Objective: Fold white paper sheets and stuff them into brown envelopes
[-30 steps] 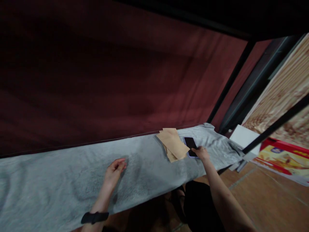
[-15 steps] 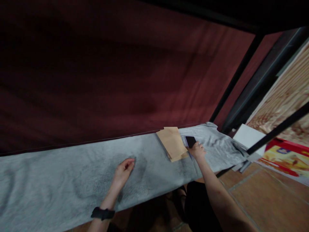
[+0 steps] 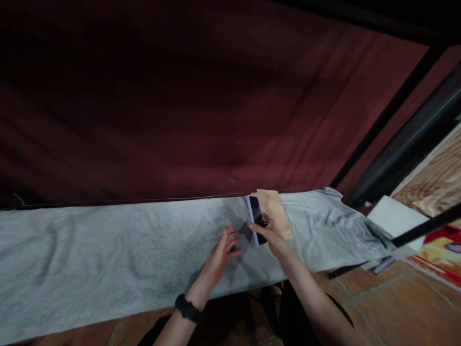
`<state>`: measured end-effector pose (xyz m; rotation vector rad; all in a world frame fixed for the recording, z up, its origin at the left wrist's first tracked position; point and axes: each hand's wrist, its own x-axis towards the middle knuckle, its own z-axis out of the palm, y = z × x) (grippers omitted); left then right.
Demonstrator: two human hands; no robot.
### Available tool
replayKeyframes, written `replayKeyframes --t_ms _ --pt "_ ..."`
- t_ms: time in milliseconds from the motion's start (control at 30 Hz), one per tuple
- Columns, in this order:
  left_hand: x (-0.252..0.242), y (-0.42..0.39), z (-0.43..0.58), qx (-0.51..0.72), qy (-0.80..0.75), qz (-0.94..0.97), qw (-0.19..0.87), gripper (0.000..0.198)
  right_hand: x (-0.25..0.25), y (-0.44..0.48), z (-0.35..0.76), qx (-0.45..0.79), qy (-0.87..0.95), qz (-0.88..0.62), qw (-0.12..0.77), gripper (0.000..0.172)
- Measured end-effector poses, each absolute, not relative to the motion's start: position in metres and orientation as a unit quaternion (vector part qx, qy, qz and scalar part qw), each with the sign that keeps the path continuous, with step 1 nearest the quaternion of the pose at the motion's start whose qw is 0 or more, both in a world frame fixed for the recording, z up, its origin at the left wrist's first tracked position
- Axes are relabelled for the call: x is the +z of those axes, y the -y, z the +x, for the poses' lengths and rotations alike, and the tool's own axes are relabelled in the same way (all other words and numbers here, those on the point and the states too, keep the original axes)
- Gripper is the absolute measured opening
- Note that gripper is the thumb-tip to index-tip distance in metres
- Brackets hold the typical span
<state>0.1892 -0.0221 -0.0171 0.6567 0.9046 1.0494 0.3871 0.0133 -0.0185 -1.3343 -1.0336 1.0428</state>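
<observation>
A smartphone [image 3: 256, 211] with a dark screen and a pale purple edge is gripped in my right hand [image 3: 269, 232], thumb across its front. It is held over the left part of some tan paper envelopes [image 3: 276, 211], which lie overlapping on the grey cloth [image 3: 144, 250]. My left hand [image 3: 222, 247] is just left of the phone, fingers apart, holding nothing and not touching the phone. A black band circles my left wrist. The lower left of the envelopes is partly hidden by the phone and my right hand.
A dark red curtain [image 3: 201, 120] hangs behind the cloth-covered surface. Dark metal bars [image 3: 389, 117] slant at the right. Beyond them are a white box [image 3: 398, 216] and a red and yellow package [image 3: 444, 250] by the tiled floor [image 3: 396, 298].
My right hand has lifted the phone from right of the envelopes and brought it left over them. My left hand has moved right towards it, and its fingers have spread.
</observation>
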Motion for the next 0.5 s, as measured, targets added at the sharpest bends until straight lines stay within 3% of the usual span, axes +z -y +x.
replayKeyframes --t_ms 200,500 --pt "-0.027 0.022 0.201 0.501 -0.292 0.161 0.798 0.054 -0.040 0.004 0.312 0.417 0.518 -0.597 0.449 0.089" --pt "-0.028 0.015 0.190 0.524 -0.304 0.077 0.792 0.042 -0.048 0.000 0.291 0.378 0.536 -0.606 0.451 0.089"
